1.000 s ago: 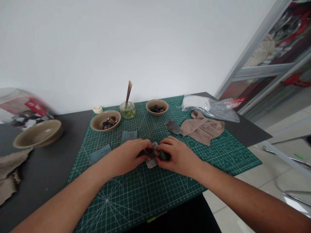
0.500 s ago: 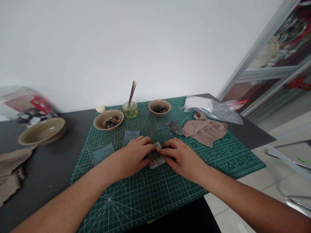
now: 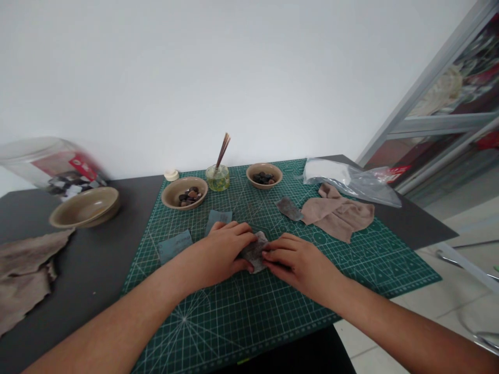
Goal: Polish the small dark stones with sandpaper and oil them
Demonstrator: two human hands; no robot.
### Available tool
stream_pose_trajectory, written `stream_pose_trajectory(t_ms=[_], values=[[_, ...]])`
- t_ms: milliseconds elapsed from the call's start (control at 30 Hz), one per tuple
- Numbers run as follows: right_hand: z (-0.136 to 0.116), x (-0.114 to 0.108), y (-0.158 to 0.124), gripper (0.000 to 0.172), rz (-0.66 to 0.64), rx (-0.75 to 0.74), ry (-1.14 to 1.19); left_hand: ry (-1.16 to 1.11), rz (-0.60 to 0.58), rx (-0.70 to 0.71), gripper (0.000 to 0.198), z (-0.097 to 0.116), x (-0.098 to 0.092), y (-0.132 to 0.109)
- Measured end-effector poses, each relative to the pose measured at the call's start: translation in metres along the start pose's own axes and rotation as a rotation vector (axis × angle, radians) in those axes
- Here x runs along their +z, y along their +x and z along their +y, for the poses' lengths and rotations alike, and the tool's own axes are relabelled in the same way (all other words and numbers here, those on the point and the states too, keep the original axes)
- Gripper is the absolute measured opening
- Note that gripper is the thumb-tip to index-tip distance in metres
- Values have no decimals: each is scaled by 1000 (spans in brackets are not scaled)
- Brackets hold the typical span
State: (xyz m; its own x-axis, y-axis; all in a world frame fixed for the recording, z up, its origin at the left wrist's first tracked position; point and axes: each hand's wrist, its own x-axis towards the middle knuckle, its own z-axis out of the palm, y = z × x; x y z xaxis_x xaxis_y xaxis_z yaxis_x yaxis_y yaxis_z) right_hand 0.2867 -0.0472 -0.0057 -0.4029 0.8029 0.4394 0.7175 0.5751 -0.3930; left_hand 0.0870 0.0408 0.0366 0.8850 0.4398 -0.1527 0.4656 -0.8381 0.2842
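A worn grey piece of sandpaper point(image 3: 257, 252) lies on the green cutting mat point(image 3: 218, 327) between my two hands. My left hand point(image 3: 228, 249) grips its left side, with the thumb near me and the fingers along the far edge. Pressed together, the fingertips of my right hand point(image 3: 294, 257) rest on the sheet's right part; whatever they pinch is hidden. Two blue-backed sandpaper pieces point(image 3: 175, 246) point(image 3: 218, 218) lie beyond my left forearm. Another dark, worn sandpaper piece point(image 3: 289, 209) lies beyond my right hand, touching a brown cloth point(image 3: 335, 210).
Bowls of stones point(image 3: 167, 195) point(image 3: 249, 171) stand at the mat's back, with a glass jar of sticks point(image 3: 218, 179) between them. A clear plastic bag point(image 3: 366, 184) lies back right. Left are another bowl point(image 3: 113, 208), a large jar point(image 3: 39, 156) and torn brown cloth point(image 3: 27, 259).
The view has shifted slightly, so everything appears further right. My right fingertips have slid a little toward me over the sandpaper. My left hand keeps its grip.
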Motion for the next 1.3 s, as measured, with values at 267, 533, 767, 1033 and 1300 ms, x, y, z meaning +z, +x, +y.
stream_pose_trajectory(t_ms=[267,533,767,1033,1300], values=[[4,0,5,10,-23,-14,-28,24,12,-43,31,2,0,0],[3,0,2,9,-16,-17,-64,44,54,-69,33,2,1,0],[5,2,8,8,-18,-20,-94,55,56,-70,34,1,2,0],[0,-2,-1,13,-26,-36,-83,78,99,-62,43,-5,6,0],[3,1,5,13,-28,-23,-122,66,106,-108,45,-5,4,0]])
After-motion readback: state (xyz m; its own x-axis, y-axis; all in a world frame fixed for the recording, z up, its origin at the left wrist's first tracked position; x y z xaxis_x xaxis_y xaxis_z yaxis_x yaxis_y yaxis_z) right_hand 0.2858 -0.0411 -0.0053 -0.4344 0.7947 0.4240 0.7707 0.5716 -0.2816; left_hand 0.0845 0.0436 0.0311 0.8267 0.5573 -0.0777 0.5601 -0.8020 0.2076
